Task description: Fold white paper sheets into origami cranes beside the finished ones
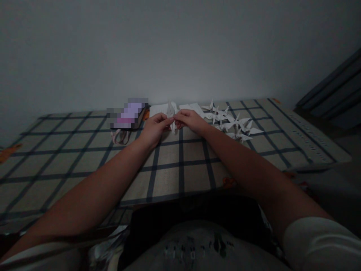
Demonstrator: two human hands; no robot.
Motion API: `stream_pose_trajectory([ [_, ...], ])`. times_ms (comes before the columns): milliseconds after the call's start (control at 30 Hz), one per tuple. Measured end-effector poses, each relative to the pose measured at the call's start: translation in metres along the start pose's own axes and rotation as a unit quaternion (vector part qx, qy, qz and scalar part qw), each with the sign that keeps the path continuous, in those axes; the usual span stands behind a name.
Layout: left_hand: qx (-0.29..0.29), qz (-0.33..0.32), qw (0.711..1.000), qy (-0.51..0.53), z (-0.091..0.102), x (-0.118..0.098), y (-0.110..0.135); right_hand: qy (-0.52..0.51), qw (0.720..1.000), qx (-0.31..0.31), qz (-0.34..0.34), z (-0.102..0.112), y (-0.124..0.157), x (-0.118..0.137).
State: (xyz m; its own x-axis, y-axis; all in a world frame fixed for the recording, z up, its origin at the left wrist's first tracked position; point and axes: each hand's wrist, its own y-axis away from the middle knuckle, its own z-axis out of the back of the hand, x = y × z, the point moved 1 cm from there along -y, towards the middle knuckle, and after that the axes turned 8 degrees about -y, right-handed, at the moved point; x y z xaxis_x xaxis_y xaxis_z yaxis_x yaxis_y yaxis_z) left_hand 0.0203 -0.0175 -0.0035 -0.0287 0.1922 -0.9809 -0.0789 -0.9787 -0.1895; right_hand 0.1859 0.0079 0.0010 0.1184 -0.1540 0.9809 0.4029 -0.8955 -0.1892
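Observation:
Between my two hands, over the far middle of the table, is a white folded paper crane [171, 109] with pointed tips. My left hand [154, 128] pinches it from the left, thumb against the paper. From the right, the fingers of my right hand [189, 119] close on it too, and the fingertips of both hands nearly meet. Part of the paper is hidden behind the fingers. Several finished paper cranes [238, 126] lie in a cluster to the right of my right hand.
White paper sheets [158, 110] lie behind my hands near the wall [180, 49]. A phone [128, 114] with a lit, blurred screen stands at the left, a pale strap [121, 137] in front of it. A checked cloth [169, 178] covers the table. Dark folds hang at the far right.

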Motion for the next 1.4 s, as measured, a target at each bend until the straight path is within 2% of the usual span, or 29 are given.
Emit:
stream_pose_trajectory([
  [167, -0.002, 0.001, 1.000, -0.014, -0.002, -0.001, 0.001, -0.076, 0.996, -0.035, 0.006, 0.002, -0.001, 0.002],
  [300, 0.019, 0.006, 1.000, -0.001, -0.002, 0.001, 0.001, -0.106, 0.993, -0.044, -0.003, 0.002, -0.002, 0.001],
  [500, 0.026, -0.005, 0.999, 0.041, -0.003, 0.006, -0.003, -0.151, 0.988, -0.015, 0.006, 0.003, -0.002, -0.001],
  [767, -0.003, -0.020, 0.997, 0.081, 0.000, 0.013, -0.012, -0.192, 0.981, 0.004, -0.024, 0.004, -0.003, -0.004],
  [1067, -0.077, -0.074, 0.994, 0.016, 0.002, 0.010, -0.009, -0.205, 0.979, 0.004, -0.019, 0.004, -0.004, -0.007],
  [1200, -0.103, -0.114, 0.987, -0.045, 0.002, 0.003, -0.003, -0.185, 0.983, 0.000, -0.011, 0.004, -0.004, -0.007],
  [1400, -0.081, -0.112, 0.987, -0.079, -0.001, -0.002, 0.006, -0.152, 0.988, -0.026, 0.007, 0.006, -0.007, -0.009],
])
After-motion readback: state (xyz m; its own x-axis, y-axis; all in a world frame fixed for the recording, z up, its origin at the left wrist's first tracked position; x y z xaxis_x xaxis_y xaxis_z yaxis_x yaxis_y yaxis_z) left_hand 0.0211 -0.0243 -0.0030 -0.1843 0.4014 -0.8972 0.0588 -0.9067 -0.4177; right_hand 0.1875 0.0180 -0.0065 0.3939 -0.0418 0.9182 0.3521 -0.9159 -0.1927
